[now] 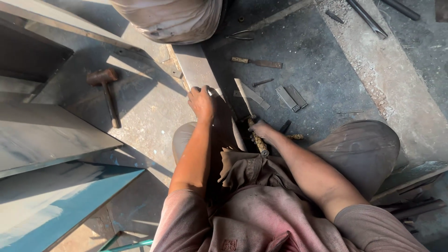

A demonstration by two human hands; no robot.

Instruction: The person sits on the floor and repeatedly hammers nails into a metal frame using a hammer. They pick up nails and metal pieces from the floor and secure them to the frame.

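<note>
I squat on a concrete floor. My left hand (201,101) presses down on a long flat metal strip (195,65) that runs away from me between my knees. My right hand (261,130) grips the knobbly handle of a flat-bladed tool (244,95), its pale blade angled up and left across the strip's right edge. The strip's near end is hidden behind my left forearm.
A rusty-headed hammer (106,91) lies on the floor to the left. Several hand tools lie ahead: a file (257,62), pliers (240,35), small metal plates (290,97). Large sheet-metal panels (42,135) stand at left. Another person's clothed body (170,18) sits at the strip's far end.
</note>
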